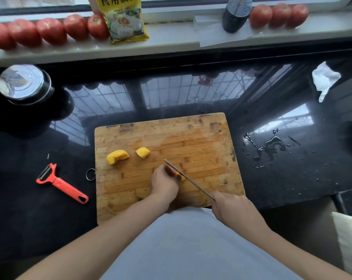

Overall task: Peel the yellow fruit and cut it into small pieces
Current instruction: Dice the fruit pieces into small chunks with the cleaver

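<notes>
My left hand [164, 182] fingers are pinching a yellow fruit piece [180, 176] on the cutting board [201, 142]; my right hand [229, 207] is gripping the knife [188, 178] against it.

Two peeled yellow fruit chunks [117, 156] [143, 152] on cutting board's [201, 138] left; third piece [181, 176] under knife [189, 179].

Home kitchen: cutting board [201, 138], tomatoes [49, 30].

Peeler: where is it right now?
In the head view the red peeler lies on the black counter left of the cutting board, untouched by either hand, near the board's metal ring.
</notes>
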The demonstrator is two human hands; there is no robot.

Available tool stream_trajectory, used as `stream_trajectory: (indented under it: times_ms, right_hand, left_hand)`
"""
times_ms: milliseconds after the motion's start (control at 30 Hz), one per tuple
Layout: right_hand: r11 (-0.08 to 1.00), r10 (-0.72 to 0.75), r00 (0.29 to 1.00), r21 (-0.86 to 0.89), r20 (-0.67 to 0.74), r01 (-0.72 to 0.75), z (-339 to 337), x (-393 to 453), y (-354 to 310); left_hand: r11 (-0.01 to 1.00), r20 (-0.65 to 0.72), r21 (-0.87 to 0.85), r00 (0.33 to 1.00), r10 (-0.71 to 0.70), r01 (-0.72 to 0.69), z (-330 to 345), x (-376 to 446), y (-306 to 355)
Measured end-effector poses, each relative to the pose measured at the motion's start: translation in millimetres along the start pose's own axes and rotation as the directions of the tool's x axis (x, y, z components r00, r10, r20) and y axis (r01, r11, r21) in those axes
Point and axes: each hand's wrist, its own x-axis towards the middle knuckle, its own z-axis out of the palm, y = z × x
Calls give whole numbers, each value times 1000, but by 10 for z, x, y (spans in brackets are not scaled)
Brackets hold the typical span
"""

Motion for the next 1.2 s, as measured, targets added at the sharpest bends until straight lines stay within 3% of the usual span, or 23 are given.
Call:
stream_trajectory:
  times_ms: [467,533,733,1200]
  right_hand:
    - [999,-45,997,-25,69,46,-91,189,-189]
    - [997,14,993,76,118,-23,-80,354,-283]
    - [964,76,995,250,58,-88,-226,480,-339]
    - [996,50,977,63,209,-65,-216,87,-179]
  left_hand:
    - [1000,-4,25,1000,6,-5,-29,-49,78]
    - [999,-19,54,1000,-1,2,-28,-42,88]
    - [996,-13,88,1000,-6,7,-33,-66,94]
    - [999,0,45,1000,-17,17,-19,-40,38]
